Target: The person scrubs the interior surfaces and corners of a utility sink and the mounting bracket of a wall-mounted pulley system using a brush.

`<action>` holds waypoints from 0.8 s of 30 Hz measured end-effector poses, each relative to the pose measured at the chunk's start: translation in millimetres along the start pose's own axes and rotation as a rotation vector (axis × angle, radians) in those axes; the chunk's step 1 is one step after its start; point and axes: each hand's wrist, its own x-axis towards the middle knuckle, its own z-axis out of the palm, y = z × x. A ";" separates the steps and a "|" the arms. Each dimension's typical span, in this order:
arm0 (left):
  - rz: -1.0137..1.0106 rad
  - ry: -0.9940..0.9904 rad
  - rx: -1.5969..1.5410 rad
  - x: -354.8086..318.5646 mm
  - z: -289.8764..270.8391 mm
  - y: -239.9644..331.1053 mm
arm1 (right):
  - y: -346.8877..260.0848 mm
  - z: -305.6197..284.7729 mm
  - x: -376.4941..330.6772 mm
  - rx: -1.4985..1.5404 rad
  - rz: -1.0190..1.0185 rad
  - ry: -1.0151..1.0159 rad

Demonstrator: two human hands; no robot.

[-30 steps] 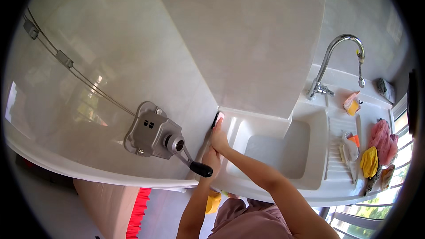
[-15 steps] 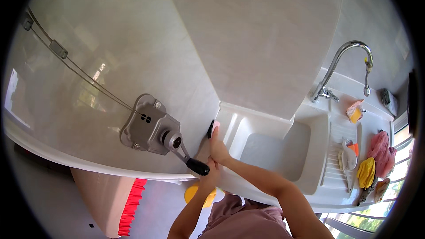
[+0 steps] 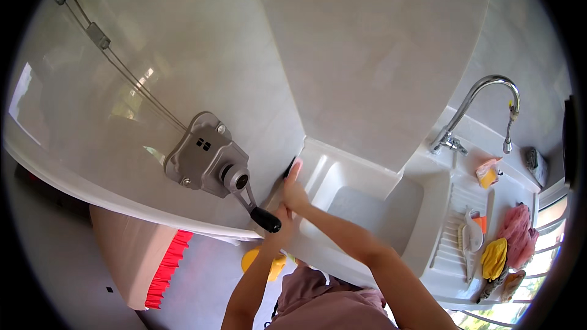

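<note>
At the left end of the white sink [image 3: 358,171], both my hands meet close to the tiled wall. My right hand [image 3: 295,194] is closed, thumb side up, on a narrow black object [image 3: 289,168] against the wall; its kind is unclear. Just nearer to me, my left hand [image 3: 282,223] lies against my right wrist or just below it, and its fingers are hidden. The black knob of a grey hand crank [image 3: 266,220] partly covers the view beside my left hand. The crank is on a wall-mounted metal housing [image 3: 211,153].
A curved chrome faucet [image 3: 483,88] rises behind the basin. On the ribbed drainboard lie a white brush [image 3: 463,247], a yellow cloth [image 3: 494,258] and a pink cloth [image 3: 516,232]. Below left is a beige surface with a red ruffle [image 3: 168,269]; something yellow [image 3: 263,261] is on the floor.
The view has shifted and tilted slightly, so the faucet and drainboard items sit a little lower and further left. My hands remain together at the sink's left end, slightly further along the wall.
</note>
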 end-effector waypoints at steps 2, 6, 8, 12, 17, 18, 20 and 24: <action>0.057 0.036 -0.059 20.6 3.6 3.8 | -11.1 -27.0 30.4 0.092 0.116 -0.027; 0.040 0.013 0.059 2.2 20.0 6.3 | 17.9 -18.8 13.1 -0.018 -0.006 -0.046; -0.054 -0.032 -0.007 -33.6 10.7 10.2 | 27.4 -6.4 -14.9 -0.117 -0.101 -0.117; 0.017 0.046 -0.048 -2.7 7.9 8.0 | 1.5 -14.1 9.6 -0.040 -0.022 0.011; -0.009 -0.042 0.052 12.7 15.0 19.6 | 6.1 -31.7 25.2 -0.010 0.017 -0.043; -0.028 -0.064 0.027 -10.2 13.5 18.3 | 21.1 -24.3 11.0 -0.087 -0.064 -0.111; -0.045 -0.085 0.001 -33.6 10.2 12.2 | 31.5 -8.7 -23.3 -0.187 -0.144 -0.216; -0.025 -0.002 -0.034 -15.1 1.7 13.7 | 7.2 -10.0 2.2 -0.096 -0.059 -0.038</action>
